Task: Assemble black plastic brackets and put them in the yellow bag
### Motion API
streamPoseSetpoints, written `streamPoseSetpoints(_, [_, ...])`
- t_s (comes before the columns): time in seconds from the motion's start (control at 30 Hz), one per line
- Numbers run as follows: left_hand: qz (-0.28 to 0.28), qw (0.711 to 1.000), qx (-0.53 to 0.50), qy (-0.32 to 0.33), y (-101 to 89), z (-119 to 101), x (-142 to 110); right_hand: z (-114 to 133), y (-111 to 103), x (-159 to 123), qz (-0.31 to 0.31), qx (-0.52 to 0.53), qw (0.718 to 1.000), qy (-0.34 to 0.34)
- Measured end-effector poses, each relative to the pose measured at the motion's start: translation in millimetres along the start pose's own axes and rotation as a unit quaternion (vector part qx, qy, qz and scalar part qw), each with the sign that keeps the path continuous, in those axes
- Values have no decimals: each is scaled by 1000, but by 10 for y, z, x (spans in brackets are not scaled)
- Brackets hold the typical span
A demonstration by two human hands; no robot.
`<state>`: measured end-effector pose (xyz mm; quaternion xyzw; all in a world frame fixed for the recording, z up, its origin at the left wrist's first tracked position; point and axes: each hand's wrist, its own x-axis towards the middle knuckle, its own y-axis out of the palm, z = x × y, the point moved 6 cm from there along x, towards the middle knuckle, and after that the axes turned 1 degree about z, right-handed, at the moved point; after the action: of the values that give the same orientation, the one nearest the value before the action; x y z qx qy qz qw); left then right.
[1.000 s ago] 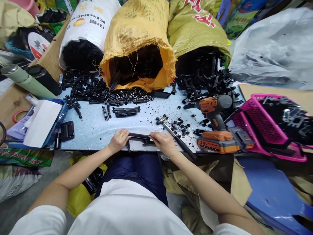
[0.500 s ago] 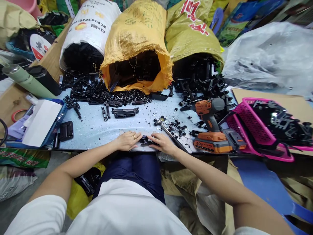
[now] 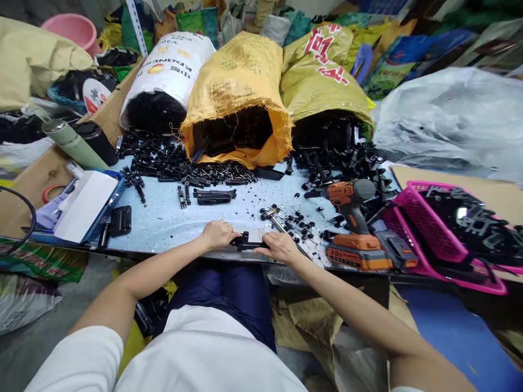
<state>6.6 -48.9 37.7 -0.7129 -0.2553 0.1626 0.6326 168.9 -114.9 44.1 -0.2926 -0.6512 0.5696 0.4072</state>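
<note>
Between my hands, at the front edge of the table, is a black bracket-like part [image 3: 245,243] with a long narrow body. My left hand [image 3: 218,235] is closed on its left end, fingers curled. Its right end sits in the closed fingers of my right hand [image 3: 280,247]. A hammer [image 3: 278,222] lies just beyond my right hand, its handle partly hidden by that hand. Small black-headed screws or knobs [image 3: 300,226] are scattered beside the hammer. Several similar black folded parts [image 3: 214,196] lie on the table beyond my hands.
An orange cordless drill [image 3: 351,212] stands at right, beside a pink basket [image 3: 433,218] of black parts. Three sacks, the middle one an orange sack [image 3: 237,71], lie open at the back over heaps of black pieces. A blue tray [image 3: 92,231] and green bottle [image 3: 73,142] are left.
My hands have gone from lying over the black part to gripping its two ends, and more of it shows between them. The camera view has tilted up slightly.
</note>
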Motion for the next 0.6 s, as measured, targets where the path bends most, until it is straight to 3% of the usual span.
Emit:
streamPoseSetpoints(0.07, [-47, 998, -31, -12, -186, 4, -54, 113, -280, 59, -24, 37, 998, -39])
streamPoseSetpoints(0.17, [-134, 977, -152, 62, -650, -175, -317, 358, -812, 137, -62, 177, 974, -129])
streamPoseSetpoints(0.23, [-165, 934, -293, 118, -967, -375, -536, 585, -1095, 169, -81, 320, 924, -192])
streamPoseSetpoints(0.3, [-179, 879, -419, 141, -1184, -576, -690, 840, -1213, 205, -113, 460, 849, -235])
streamPoseSetpoints(0.37, [-228, 830, -492, 128, -1287, -704, -763, 1034, -1133, 266, -201, 558, 776, -215])
streamPoseSetpoints(0.4, [-266, 815, -502, 116, -1295, -730, -779, 1082, -1015, 306, -263, 583, 749, -170])
streamPoseSetpoints(0.47, [-340, 808, -472, 98, -1229, -723, -783, 1076, -663, 389, -378, 592, 711, -33])
streamPoseSetpoints(0.5, [-370, 817, -432, 99, -1164, -696, -774, 1031, -466, 451, -406, 584, 702, 31])
streamPoseSetpoints(0.53, [-391, 833, -378, 102, -1081, -651, -754, 958, -283, 547, -406, 572, 708, 75])
streamPoseSetpoints(0.6, [-403, 877, -245, 89, -855, -483, -663, 685, 3, 835, -342, 530, 769, 101])
